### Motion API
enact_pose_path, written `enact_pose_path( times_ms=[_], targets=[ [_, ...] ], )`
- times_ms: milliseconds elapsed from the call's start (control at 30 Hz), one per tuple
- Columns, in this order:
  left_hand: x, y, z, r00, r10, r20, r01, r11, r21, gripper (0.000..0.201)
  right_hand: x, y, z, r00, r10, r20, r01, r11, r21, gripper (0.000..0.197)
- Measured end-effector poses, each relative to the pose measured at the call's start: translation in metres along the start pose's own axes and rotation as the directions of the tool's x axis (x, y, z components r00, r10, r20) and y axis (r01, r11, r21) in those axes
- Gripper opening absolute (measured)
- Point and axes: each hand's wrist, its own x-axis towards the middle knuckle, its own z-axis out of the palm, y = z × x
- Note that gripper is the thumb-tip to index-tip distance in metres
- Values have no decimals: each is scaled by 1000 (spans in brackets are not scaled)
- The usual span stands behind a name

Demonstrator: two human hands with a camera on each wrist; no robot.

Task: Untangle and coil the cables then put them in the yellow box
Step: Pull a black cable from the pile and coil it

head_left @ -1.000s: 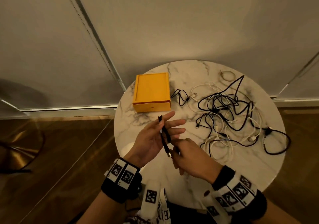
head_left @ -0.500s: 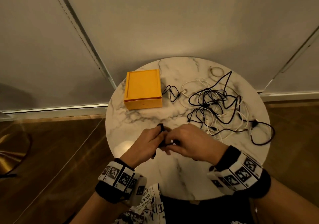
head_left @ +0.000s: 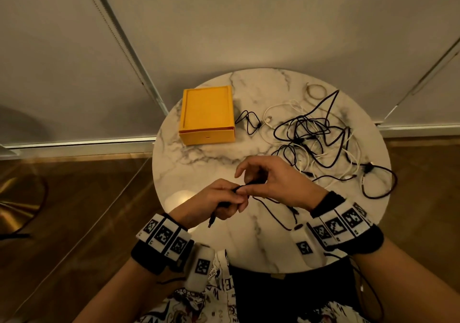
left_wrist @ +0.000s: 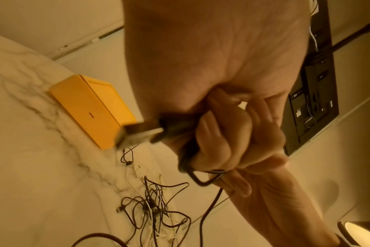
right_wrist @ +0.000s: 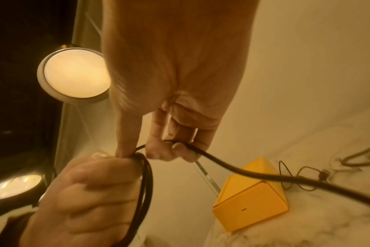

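Observation:
Over the near half of the round marble table (head_left: pixel 199 163), my left hand (head_left: pixel 224 202) grips a short coil of black cable (left_wrist: pixel 186 160). Its USB plug (left_wrist: pixel 137 133) sticks out below the fingers. My right hand (head_left: pixel 263 180) sits just right of the left one and pinches the same black cable (right_wrist: pixel 239 170) between thumb and fingertips. The free length (head_left: pixel 271 210) trails across the table under my right wrist. The shut yellow box (head_left: pixel 206 116) stands at the back left. A tangle of black and white cables (head_left: pixel 316 138) lies at the back right.
A small black cable (head_left: pixel 249 122) lies alone just right of the box. A thin pale ring (head_left: pixel 316 89) lies at the table's far edge. Lit lamps (right_wrist: pixel 74 73) stand to my left. Wooden floor (head_left: pixel 87 198) surrounds the table, with a wall behind.
One second ago my left hand was flat with the cable across its fingers. Its fingers have since curled round the cable, and my right hand has risen beside it, drawing the cable over.

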Motion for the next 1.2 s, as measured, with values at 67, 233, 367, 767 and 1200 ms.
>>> enact_pose_path(
  times_ms=[67, 233, 367, 767, 1200],
  targets=[
    [0, 0, 0, 1000, -1, 11, 1, 998, -61, 21, 1, 3, 1, 999, 34, 23, -36, 996, 84, 19],
    [3, 1, -6, 997, 50, -54, -55, 994, -97, 24, 1, 8, 10, 998, 49, -34, -46, 996, 79, 23],
    [8, -2, -5, 960, 141, -241, -166, 982, -88, 17, 5, 14, 15, 997, -14, -81, 17, 999, 38, 23],
    [10, -8, 15, 952, 104, -289, -213, 903, -374, 34, -5, 31, 12, 980, -15, -200, 74, 953, 294, 21],
    [18, 14, 19, 885, 167, -434, -401, 749, -528, 40, -15, 46, 29, 959, 41, -279, -48, 999, -17, 17]
  ],
)
